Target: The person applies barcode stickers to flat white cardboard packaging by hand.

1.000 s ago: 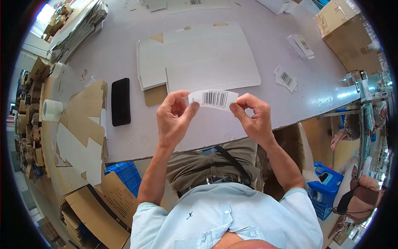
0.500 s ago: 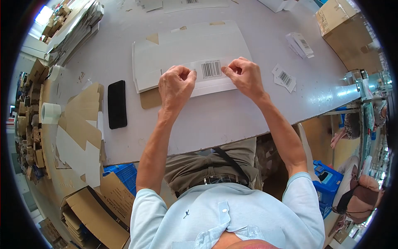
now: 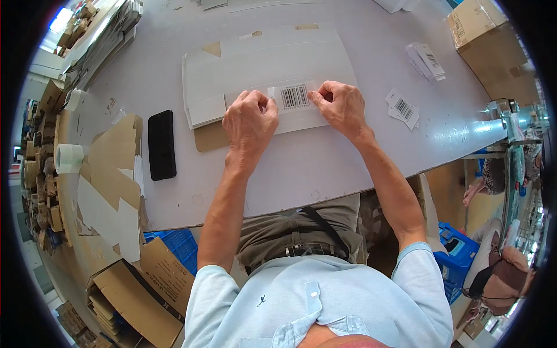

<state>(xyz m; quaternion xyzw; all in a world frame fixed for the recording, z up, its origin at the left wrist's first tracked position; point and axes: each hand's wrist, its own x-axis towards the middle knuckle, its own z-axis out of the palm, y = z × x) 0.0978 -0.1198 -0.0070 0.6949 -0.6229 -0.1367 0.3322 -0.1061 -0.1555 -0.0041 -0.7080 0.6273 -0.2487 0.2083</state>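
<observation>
A white barcode label [image 3: 294, 96] lies against the near part of a flattened white carton [image 3: 272, 64] on the grey table [image 3: 301, 162]. My left hand [image 3: 249, 122] pinches the label's left end with curled fingers. My right hand [image 3: 341, 107] pinches its right end. Both hands rest low on the carton, with the label stretched between them.
A black phone [image 3: 161, 145] lies left of the carton. Loose barcode labels [image 3: 401, 108] and a label stack [image 3: 426, 60] lie to the right, near a brown box [image 3: 487, 40]. Tape rolls [image 3: 68, 158] and cardboard flats [image 3: 113, 174] are at left. Blue crates [image 3: 174, 243] sit below the table.
A second ago I held the label in the air near my chest. Both hands then carried it forward and down onto the white carton, where they now hold it flat.
</observation>
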